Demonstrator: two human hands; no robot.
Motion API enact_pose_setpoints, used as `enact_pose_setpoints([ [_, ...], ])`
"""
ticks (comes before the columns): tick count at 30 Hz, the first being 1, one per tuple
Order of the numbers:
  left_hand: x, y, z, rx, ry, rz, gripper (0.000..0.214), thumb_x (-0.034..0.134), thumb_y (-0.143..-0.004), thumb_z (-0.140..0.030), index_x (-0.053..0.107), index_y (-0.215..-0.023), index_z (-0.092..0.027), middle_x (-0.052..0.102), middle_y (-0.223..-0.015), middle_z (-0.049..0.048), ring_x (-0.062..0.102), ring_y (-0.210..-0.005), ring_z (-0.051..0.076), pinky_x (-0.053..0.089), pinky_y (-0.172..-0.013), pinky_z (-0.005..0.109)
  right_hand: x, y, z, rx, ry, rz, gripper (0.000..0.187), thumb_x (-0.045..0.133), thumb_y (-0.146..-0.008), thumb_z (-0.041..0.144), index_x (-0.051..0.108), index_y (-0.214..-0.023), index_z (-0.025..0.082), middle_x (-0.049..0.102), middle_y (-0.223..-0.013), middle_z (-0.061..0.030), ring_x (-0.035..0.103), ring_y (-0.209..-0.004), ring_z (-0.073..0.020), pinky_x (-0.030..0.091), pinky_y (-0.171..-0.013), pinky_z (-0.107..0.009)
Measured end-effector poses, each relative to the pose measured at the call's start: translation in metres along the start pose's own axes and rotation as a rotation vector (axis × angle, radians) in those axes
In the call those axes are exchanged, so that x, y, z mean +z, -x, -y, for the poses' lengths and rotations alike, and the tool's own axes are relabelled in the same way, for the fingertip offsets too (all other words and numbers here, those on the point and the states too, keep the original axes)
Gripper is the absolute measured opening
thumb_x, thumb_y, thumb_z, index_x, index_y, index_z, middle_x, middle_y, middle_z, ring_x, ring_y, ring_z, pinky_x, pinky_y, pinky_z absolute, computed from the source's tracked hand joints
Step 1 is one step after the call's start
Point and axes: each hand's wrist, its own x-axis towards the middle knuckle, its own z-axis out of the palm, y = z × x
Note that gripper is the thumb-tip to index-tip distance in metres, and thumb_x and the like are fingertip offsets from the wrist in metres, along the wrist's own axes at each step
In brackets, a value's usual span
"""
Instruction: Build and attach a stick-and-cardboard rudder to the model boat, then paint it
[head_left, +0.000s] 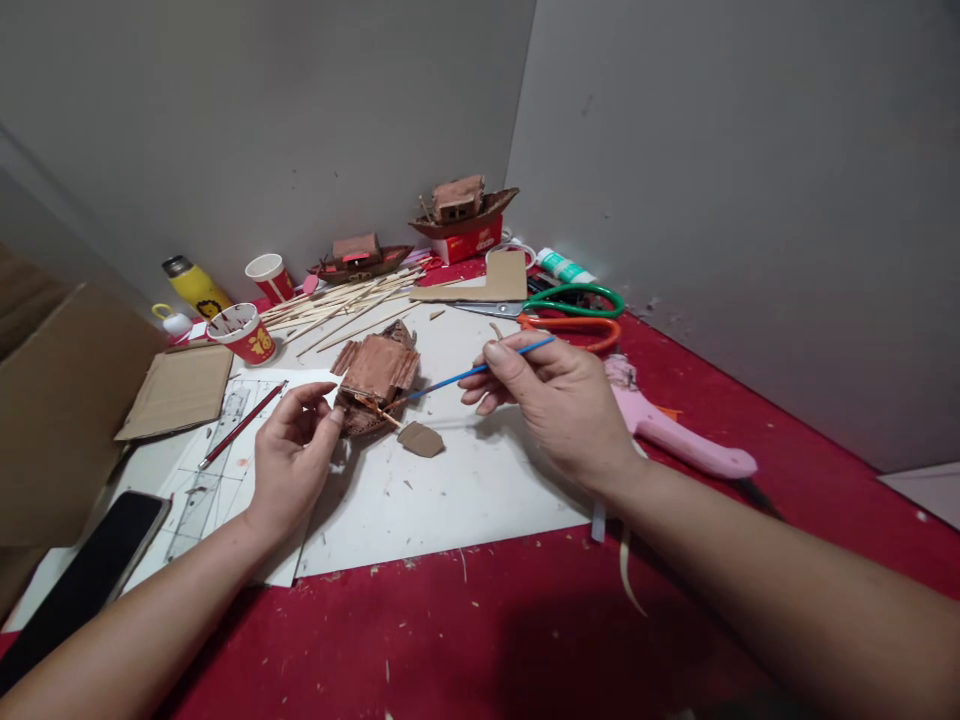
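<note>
My left hand [294, 448] is closed on the near end of a small brown model boat [375, 380] that rests on a white sheet [465, 480]. My right hand [555, 400] pinches a thin blue paintbrush [465, 376], and the brush tip reaches the boat's side. A loose brown cardboard piece [420, 438] lies just in front of the boat.
Two more model boats [360, 258] [461, 208] stand at the back by the wall. Bamboo sticks [345, 300], a red paper cup with paint [244, 332], scissors [574, 310], a pink glue gun [675, 430], cardboard pieces [180, 390], a red pencil [240, 425] and a phone [90, 575] surround the sheet.
</note>
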Motion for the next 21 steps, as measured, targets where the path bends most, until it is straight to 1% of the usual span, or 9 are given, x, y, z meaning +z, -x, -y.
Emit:
enact_pose_setpoints([
  [3,-0.0006,0.0006,0.0014,0.024,-0.008,0.007,0.024,0.065,-0.085,-0.025,0.062,-0.109,-0.021,0.054,-0.08,-0.0018,0.048,-0.058,0.009,0.04,-0.051,0.022,-0.0015,-0.0008,0.0,-0.005,0.02,0.012,0.032,0.071,-0.08,0.051,0.062,-0.075,0.021,0.071,-0.064,0.0004,0.064,-0.051,-0.0114,0.054,-0.047,-0.022],
  [8,-0.0008,0.0001,0.0015,0.045,-0.013,-0.017,0.026,0.065,-0.085,-0.022,0.061,-0.11,-0.022,0.054,-0.082,-0.0017,0.051,-0.062,0.009,0.043,-0.055,0.022,-0.0044,0.0002,0.0035,0.004,0.05,0.0,0.033,0.071,-0.079,0.053,0.062,-0.074,0.022,0.07,-0.063,0.0002,0.065,-0.051,-0.0126,0.055,-0.048,-0.024],
  [12,0.0002,-0.0008,0.0008,0.046,0.013,-0.037,0.029,0.065,-0.084,-0.019,0.059,-0.112,-0.023,0.053,-0.084,-0.0019,0.05,-0.059,0.008,0.042,-0.051,0.021,-0.0016,0.0017,0.0026,0.009,-0.008,0.031,0.032,0.07,-0.08,0.053,0.062,-0.077,0.022,0.072,-0.067,0.0002,0.065,-0.052,-0.012,0.056,-0.05,-0.024],
  [14,0.0007,-0.0013,-0.0007,0.054,0.012,-0.045,0.029,0.064,-0.084,-0.018,0.059,-0.112,-0.023,0.053,-0.084,-0.0017,0.049,-0.058,0.008,0.042,-0.05,0.02,-0.0008,0.0021,0.0014,0.013,0.006,0.042,0.032,0.07,-0.08,0.053,0.063,-0.077,0.022,0.072,-0.067,0.0002,0.064,-0.051,-0.0115,0.055,-0.049,-0.024],
  [18,0.0024,-0.0025,-0.0052,0.054,0.055,-0.097,0.027,0.059,-0.086,-0.02,0.057,-0.112,-0.025,0.052,-0.082,-0.0019,0.048,-0.053,0.007,0.043,-0.046,0.02,-0.0036,0.0024,0.0026,-0.007,0.068,0.022,0.033,0.07,-0.079,0.055,0.063,-0.074,0.022,0.07,-0.063,0.0005,0.064,-0.051,-0.0123,0.055,-0.048,-0.024],
  [21,0.0039,-0.0036,-0.0081,0.029,0.109,-0.139,0.029,0.059,-0.084,-0.019,0.056,-0.112,-0.025,0.051,-0.081,-0.0022,0.049,-0.051,0.008,0.044,-0.045,0.021,-0.0067,0.0031,0.008,-0.038,0.083,0.006,0.034,0.07,-0.08,0.054,0.063,-0.071,0.022,0.069,-0.061,0.0004,0.064,-0.052,-0.013,0.054,-0.047,-0.025],
])
